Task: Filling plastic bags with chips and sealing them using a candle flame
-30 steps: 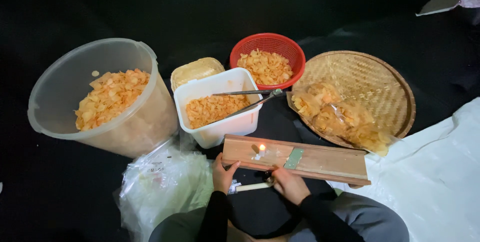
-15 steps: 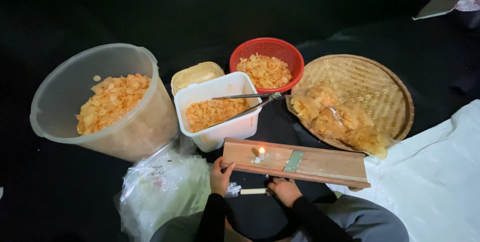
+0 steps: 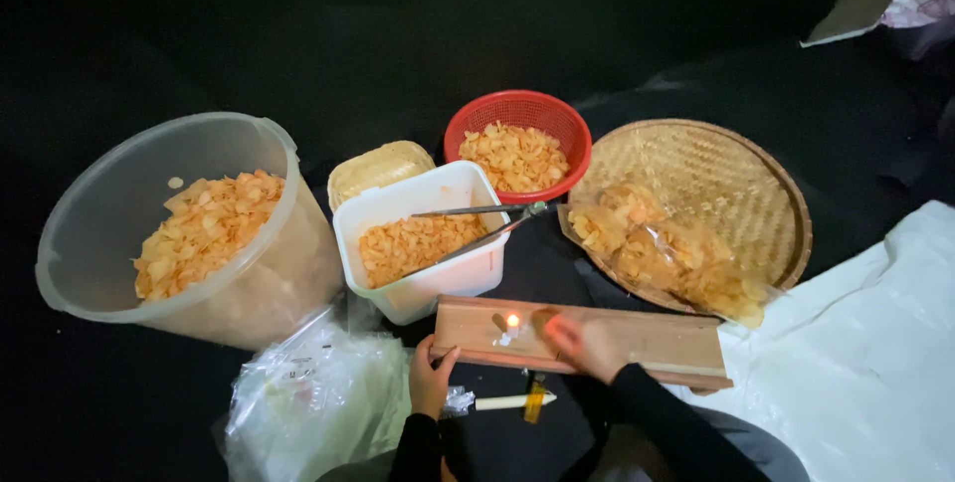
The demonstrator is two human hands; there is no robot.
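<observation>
A wooden board (image 3: 657, 341) lies across in front of me with a small lit candle (image 3: 511, 323) standing on its left part. My left hand (image 3: 430, 380) grips the board's near left corner. My right hand (image 3: 585, 341) hovers, blurred, over the middle of the board just right of the flame; whether it holds anything I cannot tell. A white stick (image 3: 507, 401) and a small yellow tool (image 3: 534, 400) lie below the board's near edge.
A big clear bucket (image 3: 80, 213) of orange chips stands at left, a white tub (image 3: 468, 268) of chips with metal tongs (image 3: 487, 220) across it in the middle, a red basket (image 3: 517, 109) behind. Bagged chips (image 3: 662, 248) lie on a woven tray (image 3: 736, 174). Plastic bags (image 3: 308, 402) lie at lower left.
My right hand has lifted from below the board's near edge onto the board beside the candle. The yellow tool now lies uncovered below the board. The view has shifted slightly.
</observation>
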